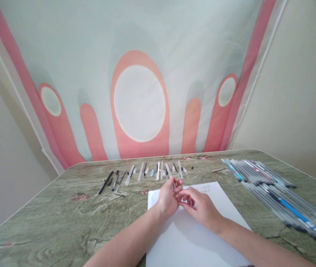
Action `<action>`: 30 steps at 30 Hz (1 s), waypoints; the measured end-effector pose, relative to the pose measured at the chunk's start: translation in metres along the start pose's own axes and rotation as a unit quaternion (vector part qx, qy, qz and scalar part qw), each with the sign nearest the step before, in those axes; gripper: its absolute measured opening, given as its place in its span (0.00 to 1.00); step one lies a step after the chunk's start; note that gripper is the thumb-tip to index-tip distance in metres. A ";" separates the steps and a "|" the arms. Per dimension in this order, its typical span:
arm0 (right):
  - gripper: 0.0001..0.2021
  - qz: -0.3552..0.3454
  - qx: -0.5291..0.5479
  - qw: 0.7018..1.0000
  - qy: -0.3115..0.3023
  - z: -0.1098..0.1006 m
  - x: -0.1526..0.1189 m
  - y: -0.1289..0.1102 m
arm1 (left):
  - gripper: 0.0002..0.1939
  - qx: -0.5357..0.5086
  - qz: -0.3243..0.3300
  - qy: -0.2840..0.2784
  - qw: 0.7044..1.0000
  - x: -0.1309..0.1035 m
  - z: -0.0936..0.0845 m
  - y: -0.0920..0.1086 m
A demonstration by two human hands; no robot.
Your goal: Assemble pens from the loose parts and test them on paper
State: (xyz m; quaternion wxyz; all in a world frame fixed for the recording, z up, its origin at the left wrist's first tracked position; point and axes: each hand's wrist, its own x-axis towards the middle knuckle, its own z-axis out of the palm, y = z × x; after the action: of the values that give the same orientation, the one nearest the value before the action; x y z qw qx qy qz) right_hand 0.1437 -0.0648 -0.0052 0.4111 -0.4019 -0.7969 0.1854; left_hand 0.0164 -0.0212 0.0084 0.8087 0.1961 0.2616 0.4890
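My left hand (169, 198) is closed round a slim, clear pen (169, 171), which slants up and away past the fingertips. Its lower end is hidden by the fingers. Close against it on the right, my right hand (201, 207) has thumb and fingertips pinched together; whatever lies between them is too small to make out. Both hands are above a white sheet of paper (191, 241) with faint handwriting near its top right corner.
Along the table's (104, 222) far side lie pen parts in a row, among them a black pen (106, 182), a light-blue cap (152, 173) and clear barrels (140, 171). A large spread of pens (258, 172) and a blue pen (294, 210) covers the right side. Behind hangs a patterned cloth (138, 29).
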 end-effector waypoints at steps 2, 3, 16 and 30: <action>0.07 -0.005 -0.005 1.000 0.010 0.000 0.001 0.000 | 0.12 0.000 0.006 0.005 1.000 0.000 0.000 -0.001; 0.07 -0.007 -0.007 1.000 0.014 0.000 0.001 -0.001 | 0.12 0.000 0.006 0.007 1.000 0.000 0.000 -0.001; 0.03 0.063 -0.035 0.994 0.085 -0.004 0.004 0.009 | 0.12 -0.029 -0.027 -0.063 0.997 0.000 0.000 -0.005; 0.09 0.045 -0.032 0.994 0.096 -0.015 0.007 0.015 | 0.11 0.053 0.031 -0.083 0.995 0.004 -0.010 -0.007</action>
State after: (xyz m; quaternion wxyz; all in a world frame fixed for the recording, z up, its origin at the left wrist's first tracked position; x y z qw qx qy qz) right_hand 0.1604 -0.0511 -0.0021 0.4642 -0.4660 -0.7404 0.1385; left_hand 0.0169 -0.0202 -0.0042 0.8005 0.2864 0.2131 0.4814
